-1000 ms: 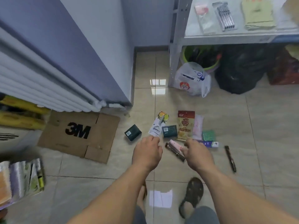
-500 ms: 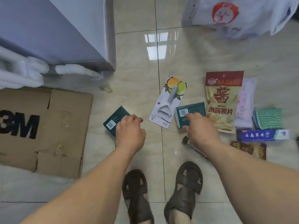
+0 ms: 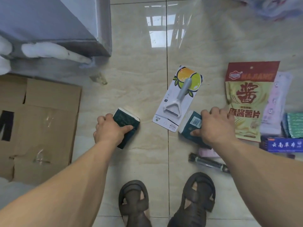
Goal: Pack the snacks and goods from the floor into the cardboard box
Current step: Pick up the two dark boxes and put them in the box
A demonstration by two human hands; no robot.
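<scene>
Home storeroom — tiled floor (image 3: 139,89)

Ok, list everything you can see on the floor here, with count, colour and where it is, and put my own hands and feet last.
dark green packs: 2, dark green with white edges, one in each hand, the second right of the peeler
fruit peeler card: 1, white with a grey peeler, floor centre
snack bag: 1, red and cream, right
pink packet: 1, pale pink, partly under the snack bag's right edge
green pack: 1, teal, far right edge
blue box: 1, blue, lower right
dark wrapped stick: 1, dark, under the right forearm
cardboard box: 1, brown, flattened, left
sandals: 2, dark brown, bottom centre
left hand: grips a pack
right hand: grips a pack
</scene>
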